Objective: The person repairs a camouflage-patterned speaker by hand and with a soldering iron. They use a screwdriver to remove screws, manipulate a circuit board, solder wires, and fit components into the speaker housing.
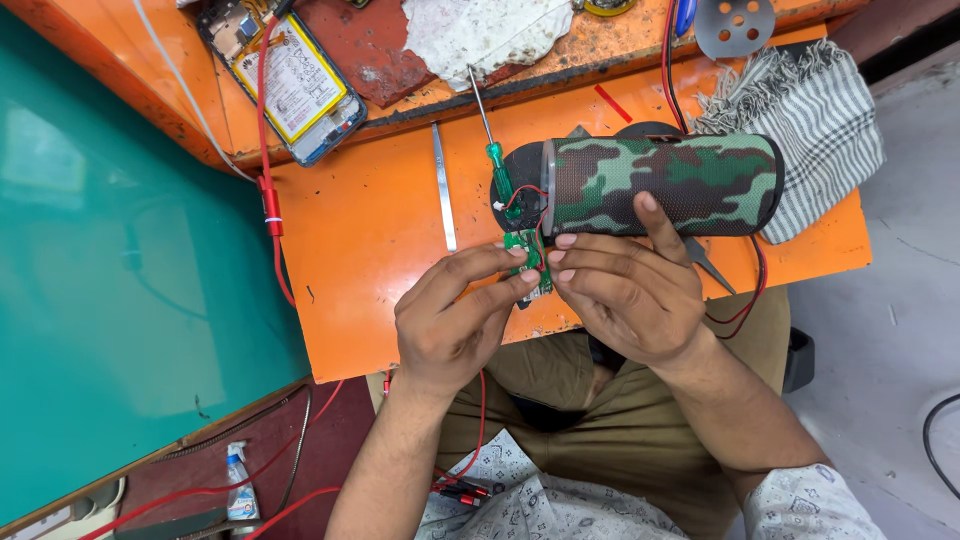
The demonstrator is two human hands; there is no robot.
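2 hands (pixel 560 300) pinch green board (pixel 528 262) | speaker (pixel 662 184), screwdriver (pixel 495 150) adj.

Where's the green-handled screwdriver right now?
In the head view, the green-handled screwdriver lies on the orange board, just left of the camouflage speaker, right of the flat metal pry tool, above both hands.

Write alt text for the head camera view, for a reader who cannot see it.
Two bare hands pinch a small green circuit board wired to a camouflage-covered cylindrical speaker lying on an orange worktop; the left hand and right hand meet at the board. A green-handled screwdriver, a metal pry tool and an opened phone lie nearby.
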